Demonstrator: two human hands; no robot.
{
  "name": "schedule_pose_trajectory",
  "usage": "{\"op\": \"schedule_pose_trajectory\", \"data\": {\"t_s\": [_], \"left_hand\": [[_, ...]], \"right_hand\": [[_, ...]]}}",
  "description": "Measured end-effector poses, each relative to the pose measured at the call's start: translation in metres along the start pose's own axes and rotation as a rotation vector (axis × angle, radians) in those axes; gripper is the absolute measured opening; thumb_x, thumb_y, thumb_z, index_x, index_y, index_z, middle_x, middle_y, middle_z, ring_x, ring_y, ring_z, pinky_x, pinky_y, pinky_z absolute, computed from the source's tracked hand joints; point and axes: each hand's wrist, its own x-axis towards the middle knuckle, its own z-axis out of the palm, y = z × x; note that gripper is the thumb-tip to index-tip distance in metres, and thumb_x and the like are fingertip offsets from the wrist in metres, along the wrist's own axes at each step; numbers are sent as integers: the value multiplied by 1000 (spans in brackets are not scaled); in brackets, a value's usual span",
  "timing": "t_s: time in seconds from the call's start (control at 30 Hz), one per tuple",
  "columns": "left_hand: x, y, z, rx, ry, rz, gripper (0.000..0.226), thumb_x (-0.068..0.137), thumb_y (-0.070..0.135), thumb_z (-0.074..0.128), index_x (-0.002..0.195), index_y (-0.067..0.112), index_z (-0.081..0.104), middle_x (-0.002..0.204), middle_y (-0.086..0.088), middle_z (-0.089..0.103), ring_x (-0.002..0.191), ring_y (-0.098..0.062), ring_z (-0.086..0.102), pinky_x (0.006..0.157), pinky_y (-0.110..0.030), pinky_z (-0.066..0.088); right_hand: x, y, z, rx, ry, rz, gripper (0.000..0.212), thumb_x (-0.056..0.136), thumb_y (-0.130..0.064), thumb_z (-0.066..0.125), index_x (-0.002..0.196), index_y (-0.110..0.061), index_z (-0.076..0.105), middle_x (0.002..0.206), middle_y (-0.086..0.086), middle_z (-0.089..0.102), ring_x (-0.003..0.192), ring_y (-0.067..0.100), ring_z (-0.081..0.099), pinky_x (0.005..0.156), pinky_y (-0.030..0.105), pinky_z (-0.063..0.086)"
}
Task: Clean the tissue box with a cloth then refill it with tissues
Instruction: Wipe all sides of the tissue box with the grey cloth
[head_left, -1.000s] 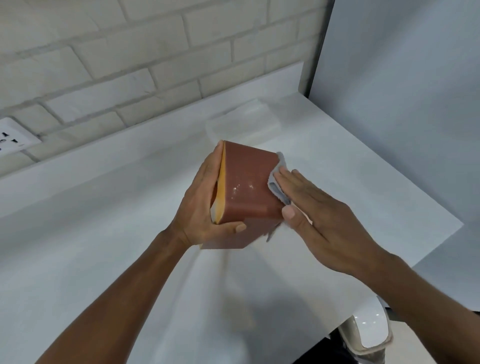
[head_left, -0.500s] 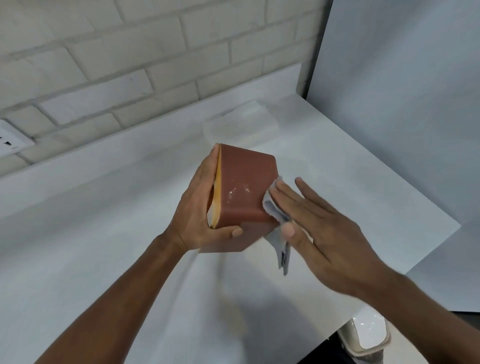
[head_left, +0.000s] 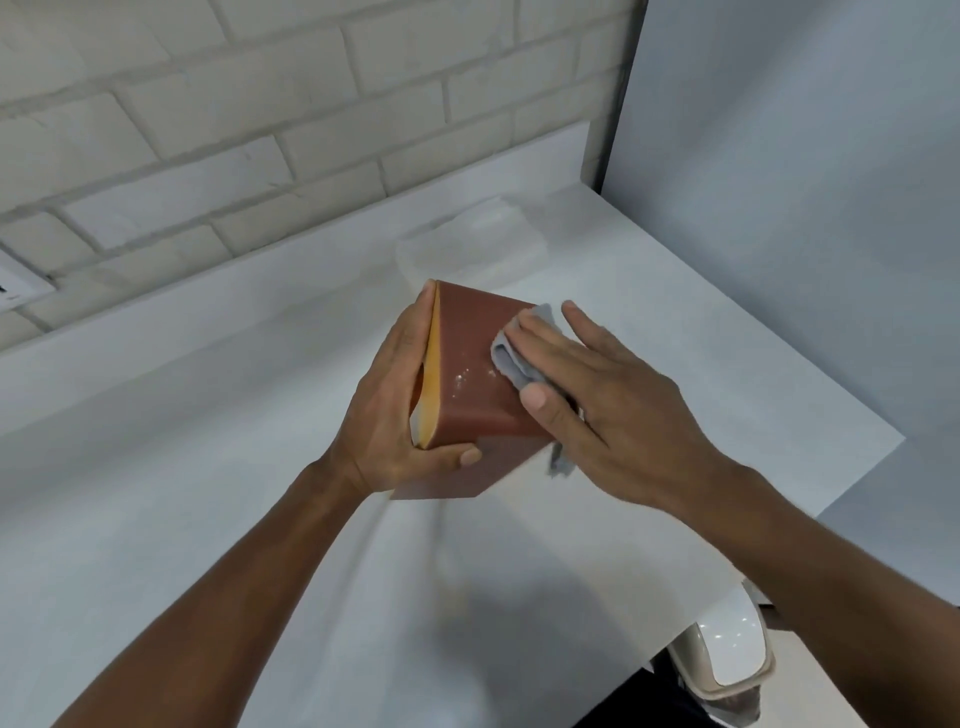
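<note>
Nearest, low right past the bench (head_left: 208, 545) edge, there's a bin (head_left: 727, 665) with a white lid, not in play. Both my forearms reach forward over the bench.

My left hand (head_left: 389, 415) grips the box (head_left: 478, 395), thumb hooked over the near edge and fingers (head_left: 410, 332) wrapped up the yellow side, so the hand is closed round it. The box is tilted, brown face up toward me. I can't tell if its low corner touches the bench. I judge the tilt puts the dirty face where I can see it and the cloth can reach it.

My right hand (head_left: 613, 410) is flat, fingers straight and a little spread, pressing the grey cloth (head_left: 519, 358) onto the far right part of the brown face. Nothing curls round the cloth, and the thumb lies along its near side. A cloth tail hangs off the box's right edge. The flat hand gives wide contact, and the left grip braces against the push.

White specks sit on the brown face just left of the cloth, so wiping isn't done. The next pass should sweep left across them.

Refill not started. The tissues (head_left: 467, 249), a pale wrapped pack, lie on the bench behind the box, near the wall (head_left: 260, 104) and apart from both hands. There's a socket (head_left: 15, 286) on the wall, far left.
</note>
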Motion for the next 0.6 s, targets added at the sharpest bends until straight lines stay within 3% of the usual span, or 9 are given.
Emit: {"op": "schedule_pose_trajectory", "data": {"t_s": [0.1,0.27,0.43,0.6], "left_hand": [[-3,-3,-3,15,0,3,132,74,88,60,164,10,4,169,-9,29,155,-23,33,123,-34,32],[-1,1,-1,10,-5,-4,128,73,89,60,164,22,1,170,2,25,154,-17,33,120,-26,32],[0,3,-1,27,-4,11,128,74,88,60,164,18,2,168,1,28,154,-15,33,120,-22,30],[-1,3,-2,37,-8,-17,129,72,90,60,165,21,1,169,6,26,154,-14,33,119,-29,34]], "right_hand": [[-5,4,-2,-21,-20,-57,64,101,-63,17,153,-33,37,159,-21,32,153,9,14,114,35,38],[-10,23,-12,-65,-85,-120,64,101,-64,13,154,-35,32,161,-21,28,154,12,13,118,46,34],[14,9,-5,-69,-93,-146,66,100,-64,15,155,-32,32,162,-16,29,154,12,11,119,40,31],[-10,24,-10,-91,-71,-172,63,102,-63,15,154,-32,33,161,-20,28,154,11,14,119,41,30]]}}
